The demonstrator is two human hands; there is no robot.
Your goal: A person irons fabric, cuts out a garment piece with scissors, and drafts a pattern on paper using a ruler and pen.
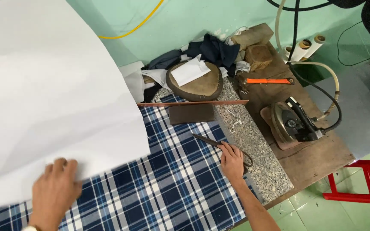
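Plaid cloth [172,184] covers my worktable, mint wall behind. Beyond the cloth sit a pressing ham [195,83], a wooden ruler [193,103] and a steam iron [294,124]; a red stool [365,182] stands past the table. My left hand [55,188] presses flat on white fabric [43,98] overlapping the cloth. My right hand [232,161] grips scissors [219,145] lying at the cloth's edge.

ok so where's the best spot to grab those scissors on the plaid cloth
Probably by the handle loops, coming from the near right, where the right hand already rests on them. The scissors lie flat on the plaid cloth, blades pointing away up-left, so the loops are the end nearest the person.
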